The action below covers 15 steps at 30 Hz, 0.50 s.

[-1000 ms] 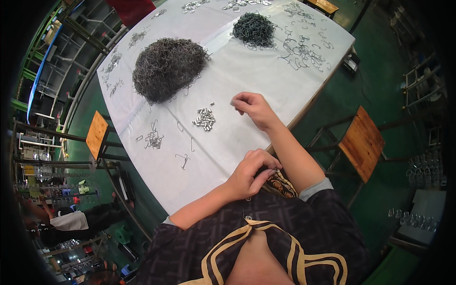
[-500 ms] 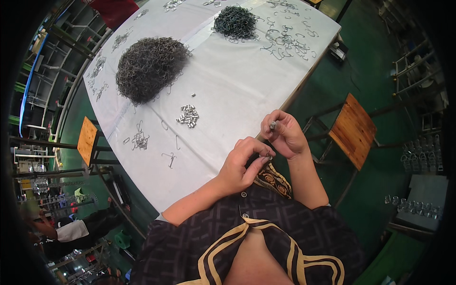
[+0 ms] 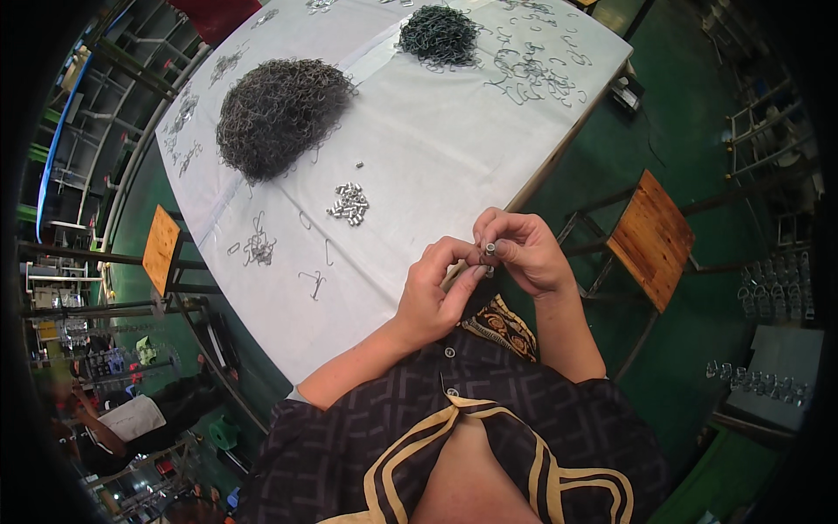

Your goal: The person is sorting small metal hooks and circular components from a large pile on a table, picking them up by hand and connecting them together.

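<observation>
Right fingers [image 3: 510,251] pinching silver cylinder [image 3: 491,249], hooks [image 3: 284,115] heaped on table [image 3: 419,166]

Wooden-topped stool [image 3: 653,242] on dark green floor [image 3: 685,131]

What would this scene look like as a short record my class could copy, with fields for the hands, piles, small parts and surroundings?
Left hand: closed on a small piece, too hidden to identify
Right hand: pinching a small silver cylinder, close beside the left
Piles: large greyish wire pile; smaller dark green wire pile
Small parts: cluster of silver cylinders; loose wire hooks left of it
Surface: white-covered table
Surroundings: wooden-topped stool on the right; green floor
</observation>
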Available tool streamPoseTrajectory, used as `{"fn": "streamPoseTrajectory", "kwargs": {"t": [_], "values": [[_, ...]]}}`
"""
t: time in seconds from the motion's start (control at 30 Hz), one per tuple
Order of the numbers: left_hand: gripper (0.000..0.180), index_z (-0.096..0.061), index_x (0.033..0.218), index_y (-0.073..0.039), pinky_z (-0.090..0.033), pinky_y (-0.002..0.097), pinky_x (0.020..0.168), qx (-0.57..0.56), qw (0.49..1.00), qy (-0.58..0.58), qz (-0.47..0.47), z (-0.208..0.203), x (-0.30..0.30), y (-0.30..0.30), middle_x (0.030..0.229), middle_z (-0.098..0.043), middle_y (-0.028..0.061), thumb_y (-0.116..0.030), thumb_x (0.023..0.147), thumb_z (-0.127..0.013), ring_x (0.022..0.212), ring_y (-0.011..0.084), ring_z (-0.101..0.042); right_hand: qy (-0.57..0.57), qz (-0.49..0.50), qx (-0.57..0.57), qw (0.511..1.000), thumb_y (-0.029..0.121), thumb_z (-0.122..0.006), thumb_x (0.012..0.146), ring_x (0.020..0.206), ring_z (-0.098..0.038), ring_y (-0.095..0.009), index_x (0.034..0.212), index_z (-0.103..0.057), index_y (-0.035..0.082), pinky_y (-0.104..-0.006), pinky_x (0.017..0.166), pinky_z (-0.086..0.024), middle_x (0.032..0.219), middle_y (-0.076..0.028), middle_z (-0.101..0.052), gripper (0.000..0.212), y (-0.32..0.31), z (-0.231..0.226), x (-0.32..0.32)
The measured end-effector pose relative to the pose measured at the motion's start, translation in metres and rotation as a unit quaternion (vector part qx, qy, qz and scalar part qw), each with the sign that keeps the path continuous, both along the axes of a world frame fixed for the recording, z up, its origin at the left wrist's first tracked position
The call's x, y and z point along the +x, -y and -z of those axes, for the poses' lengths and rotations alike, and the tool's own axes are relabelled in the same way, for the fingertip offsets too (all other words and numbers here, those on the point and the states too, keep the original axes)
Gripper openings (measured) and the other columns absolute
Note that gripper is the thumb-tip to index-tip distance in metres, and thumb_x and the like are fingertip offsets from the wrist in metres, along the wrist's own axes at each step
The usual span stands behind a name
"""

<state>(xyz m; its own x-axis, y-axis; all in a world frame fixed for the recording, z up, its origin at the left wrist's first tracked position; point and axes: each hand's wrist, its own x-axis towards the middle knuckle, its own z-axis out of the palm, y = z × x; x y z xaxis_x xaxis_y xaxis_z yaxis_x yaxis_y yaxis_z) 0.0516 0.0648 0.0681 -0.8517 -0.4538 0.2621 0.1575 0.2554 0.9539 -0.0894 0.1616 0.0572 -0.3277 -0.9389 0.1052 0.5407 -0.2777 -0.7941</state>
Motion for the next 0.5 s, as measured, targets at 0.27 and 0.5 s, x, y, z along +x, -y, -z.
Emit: {"fn": "streamPoseTrajectory", "kwargs": {"t": [0.27, 0.5], "values": [[0.008, -0.052, 0.093, 0.002, -0.043, 0.0255, 0.079, 0.018, 0.999, 0.002, 0.029, -0.0030, 0.0031, 0.0027, 0.088, -0.059, 0.0065, 0.001, 0.085, -0.055, 0.084, 0.0124, -0.055, 0.005, 0.002, 0.000, 1.000, 0.010, -0.066, 0.081, 0.071, -0.053, -0.012, 0.081, -0.062, -0.001, -0.0241, 0.061, -0.044, 0.083, -0.004, -0.054, 0.012, 0.0015, 0.0012, 0.0018], [0.010, -0.052, 0.095, 0.002, -0.043, 0.0251, 0.078, 0.030, 0.999, -0.003, 0.024, 0.0035, 0.0027, 0.0050, 0.090, -0.058, 0.0057, -0.001, 0.087, -0.055, 0.087, 0.0119, -0.054, -0.008, 0.024, 0.019, 1.000, 0.011, -0.066, 0.081, 0.072, -0.052, -0.011, 0.082, -0.063, -0.001, -0.0243, 0.064, -0.043, 0.083, -0.003, -0.055, 0.012, 0.0035, 0.0040, 0.0048]]}}
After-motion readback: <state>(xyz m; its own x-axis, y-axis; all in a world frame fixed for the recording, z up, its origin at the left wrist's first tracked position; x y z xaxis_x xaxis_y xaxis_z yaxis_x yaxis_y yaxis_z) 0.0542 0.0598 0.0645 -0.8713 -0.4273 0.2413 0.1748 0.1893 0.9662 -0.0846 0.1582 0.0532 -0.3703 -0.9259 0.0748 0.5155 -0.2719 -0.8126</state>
